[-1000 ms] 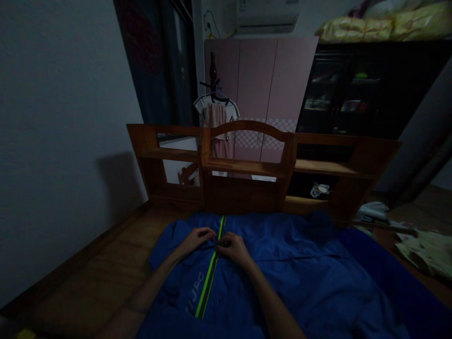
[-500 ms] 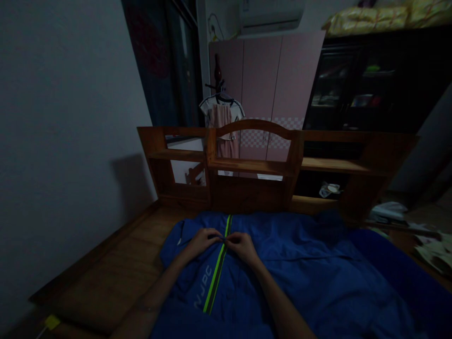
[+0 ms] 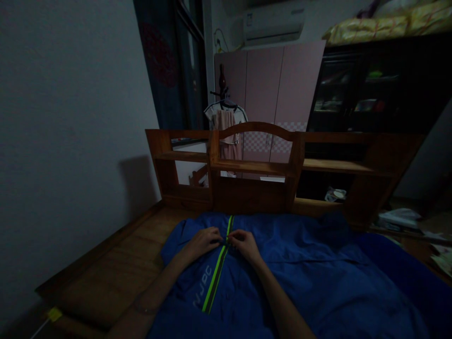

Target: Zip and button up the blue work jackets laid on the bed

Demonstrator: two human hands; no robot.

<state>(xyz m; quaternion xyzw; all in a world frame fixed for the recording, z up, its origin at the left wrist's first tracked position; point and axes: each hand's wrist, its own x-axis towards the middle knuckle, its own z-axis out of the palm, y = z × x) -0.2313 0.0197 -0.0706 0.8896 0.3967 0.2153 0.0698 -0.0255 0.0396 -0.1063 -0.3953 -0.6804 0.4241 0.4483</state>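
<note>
A blue work jacket point(image 3: 293, 242) lies spread on the wooden bed boards, with grey letters on its left part. A strip point(image 3: 215, 282) of bright green-yellow and dark bands runs down it. Both hands meet on the upper half of this strip. My left hand point(image 3: 204, 242) is closed in a pinch on the jacket's fabric just left of the strip. From the other side, my right hand point(image 3: 245, 244) pinches the jacket with thumb and forefinger at the strip. Any small fastener between the fingertips is too dark to make out.
Behind the jacket stands a wooden headboard point(image 3: 254, 165) with open shelves. A pale wall point(image 3: 77, 141) rises on the left, beside bare bed boards point(image 3: 116, 263). Bright blue cloth point(image 3: 395, 263) lies at right. A pink wardrobe point(image 3: 263, 84) stands beyond.
The camera view has shifted a little, so the room sits slightly lower and farther right. My right fingers have changed their pinch slightly; both hands stay at the strip.
</note>
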